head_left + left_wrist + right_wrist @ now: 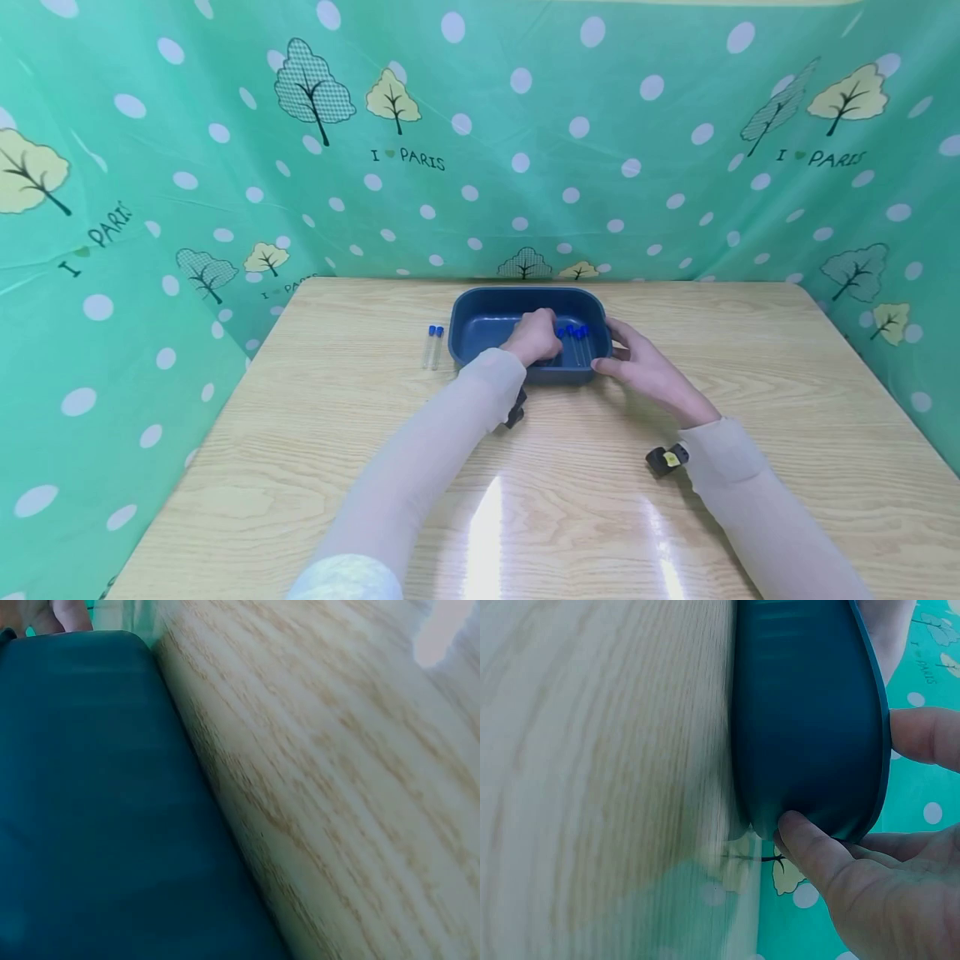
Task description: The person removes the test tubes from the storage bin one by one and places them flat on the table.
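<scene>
A dark blue plastic bin (487,367) stands on the table. Inside its right part lie several clear test tubes with blue caps (577,332). My left hand (534,335) reaches into the bin with bent fingers, right beside those tubes; its fingertips are hidden, so whether it pinches a tube cannot be made out. At the bin's right end, my right hand (637,360) holds the corner, thumb on the front and fingers at the side. The right wrist view shows fingers (810,844) against the bin's outer wall (810,712).
Two blue-capped test tubes (432,348) lie side by side on the wooden table (360,400), left of the bin. A green polka-dot cloth (420,200) hangs behind the table. Each wrist wears a small black camera (666,459).
</scene>
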Action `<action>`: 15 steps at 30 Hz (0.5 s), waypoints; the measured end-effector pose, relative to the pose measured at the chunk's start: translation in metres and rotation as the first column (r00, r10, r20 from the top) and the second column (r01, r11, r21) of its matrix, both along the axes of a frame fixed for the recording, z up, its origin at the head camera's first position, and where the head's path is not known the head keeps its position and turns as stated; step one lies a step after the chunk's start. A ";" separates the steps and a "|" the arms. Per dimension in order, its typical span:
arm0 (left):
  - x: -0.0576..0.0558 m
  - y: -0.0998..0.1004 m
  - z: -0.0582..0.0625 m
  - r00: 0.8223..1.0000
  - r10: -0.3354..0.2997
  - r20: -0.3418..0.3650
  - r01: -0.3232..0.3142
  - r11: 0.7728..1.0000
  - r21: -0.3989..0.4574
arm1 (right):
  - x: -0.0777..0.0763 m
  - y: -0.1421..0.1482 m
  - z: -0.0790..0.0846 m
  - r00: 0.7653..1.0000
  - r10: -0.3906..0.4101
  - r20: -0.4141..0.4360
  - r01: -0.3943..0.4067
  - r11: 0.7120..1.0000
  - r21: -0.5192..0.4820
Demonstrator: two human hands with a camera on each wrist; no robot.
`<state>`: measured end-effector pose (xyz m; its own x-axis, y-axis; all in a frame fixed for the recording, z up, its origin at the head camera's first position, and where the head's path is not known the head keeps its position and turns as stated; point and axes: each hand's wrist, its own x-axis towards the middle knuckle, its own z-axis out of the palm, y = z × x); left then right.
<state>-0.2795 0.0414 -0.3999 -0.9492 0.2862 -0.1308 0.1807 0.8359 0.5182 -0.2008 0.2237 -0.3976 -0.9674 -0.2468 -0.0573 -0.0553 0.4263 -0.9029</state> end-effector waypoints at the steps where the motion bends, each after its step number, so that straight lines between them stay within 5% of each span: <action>1: 0.000 0.000 0.000 1.000 0.001 0.003 -0.001 1.000 0.000 | 0.000 0.000 0.000 1.000 0.000 0.000 0.000 1.000 0.000; 15: 0.001 0.001 0.004 1.000 -0.006 0.029 0.006 1.000 -0.022 | -0.001 0.001 0.000 1.000 0.001 0.007 -0.001 1.000 0.005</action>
